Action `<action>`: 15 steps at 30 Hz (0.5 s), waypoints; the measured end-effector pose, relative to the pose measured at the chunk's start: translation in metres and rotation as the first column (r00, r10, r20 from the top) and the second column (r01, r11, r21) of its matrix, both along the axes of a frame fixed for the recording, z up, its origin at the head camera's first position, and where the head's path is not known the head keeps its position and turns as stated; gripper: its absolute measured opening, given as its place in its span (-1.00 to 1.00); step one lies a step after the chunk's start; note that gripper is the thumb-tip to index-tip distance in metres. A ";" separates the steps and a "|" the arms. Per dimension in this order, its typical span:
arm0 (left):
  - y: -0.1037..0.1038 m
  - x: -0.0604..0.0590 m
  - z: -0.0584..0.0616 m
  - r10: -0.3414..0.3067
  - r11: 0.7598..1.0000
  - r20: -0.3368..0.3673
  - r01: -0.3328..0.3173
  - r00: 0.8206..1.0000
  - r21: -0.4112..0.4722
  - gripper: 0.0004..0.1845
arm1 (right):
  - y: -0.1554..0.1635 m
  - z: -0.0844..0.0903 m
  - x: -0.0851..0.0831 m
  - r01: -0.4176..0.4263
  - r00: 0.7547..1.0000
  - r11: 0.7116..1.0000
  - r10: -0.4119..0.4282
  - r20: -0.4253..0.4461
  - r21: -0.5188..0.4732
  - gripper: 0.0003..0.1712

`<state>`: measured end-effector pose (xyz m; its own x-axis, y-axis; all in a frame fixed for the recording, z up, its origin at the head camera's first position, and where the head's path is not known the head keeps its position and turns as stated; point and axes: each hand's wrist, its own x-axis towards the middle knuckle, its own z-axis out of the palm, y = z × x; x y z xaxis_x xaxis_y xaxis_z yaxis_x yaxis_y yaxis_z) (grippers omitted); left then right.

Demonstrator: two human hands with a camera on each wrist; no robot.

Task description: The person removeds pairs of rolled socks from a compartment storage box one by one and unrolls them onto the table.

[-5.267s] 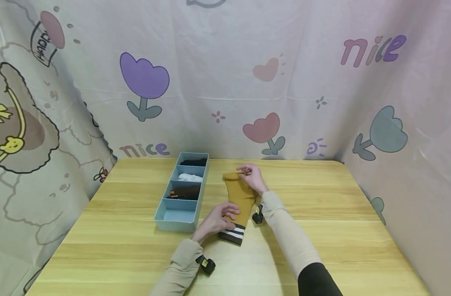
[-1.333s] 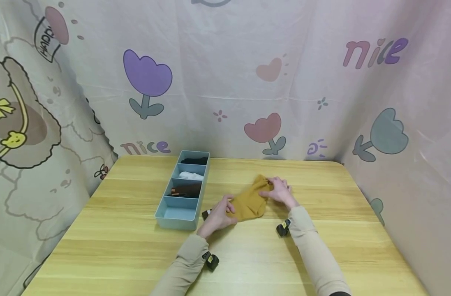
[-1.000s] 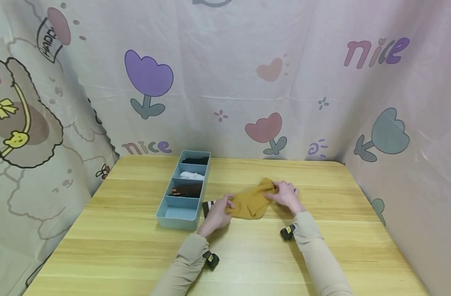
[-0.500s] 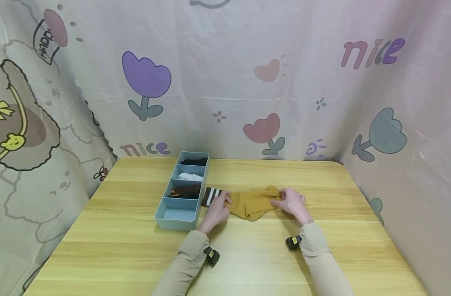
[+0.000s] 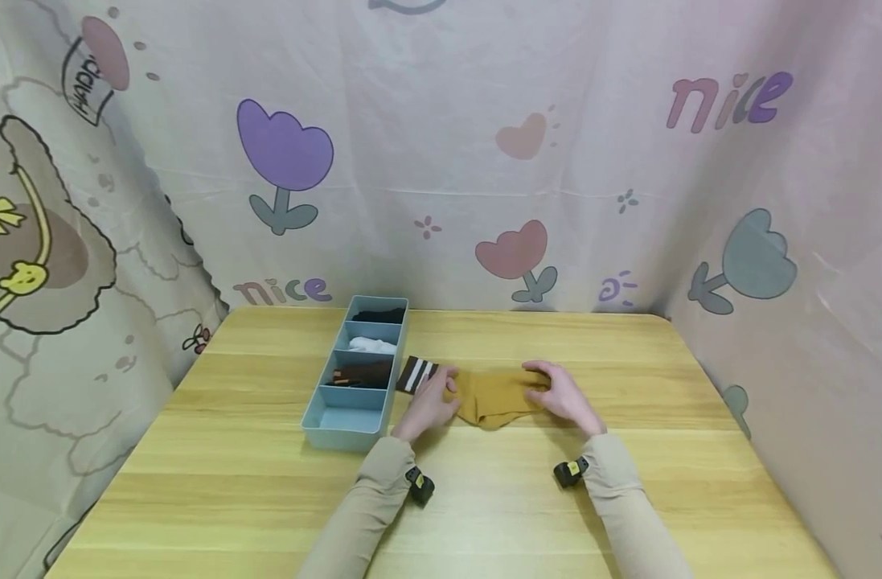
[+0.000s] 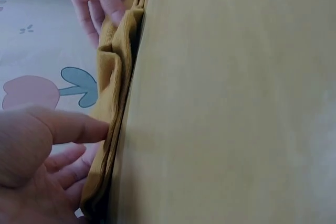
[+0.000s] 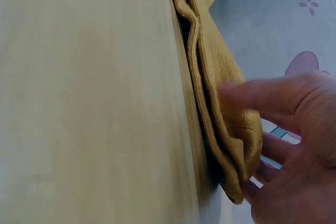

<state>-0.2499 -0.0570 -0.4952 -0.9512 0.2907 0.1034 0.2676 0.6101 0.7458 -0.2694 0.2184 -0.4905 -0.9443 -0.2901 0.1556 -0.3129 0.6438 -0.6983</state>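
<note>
A mustard-yellow sock lies crosswise on the table, its dark brown and white striped cuff towards the box and its toe end to the right. Layers of yellow fabric show along its edge in both wrist views. My left hand rests on the sock near the cuff; its straight thumb touches the fabric, with loose fingers beyond it. At the toe end, my right hand is spread around the sock, its blurred thumb over the fabric and its fingers at the far side.
Left of the sock stands a light blue divided box. Its back compartments hold a black item, a white item and a dark brown item. A printed curtain hangs behind the wooden table.
The sock has turned from lengthwise to crosswise, its cuff swinging towards the box. My right hand followed its toe end rightward, and its thumb and fingers have just spread apart.
</note>
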 end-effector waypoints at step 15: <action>0.004 -0.014 0.002 0.024 0.999 -0.012 -0.024 1.000 -0.036 -0.15 | 0.001 0.000 0.007 0.023 0.995 1.000 -0.022 0.097 -0.008 -0.42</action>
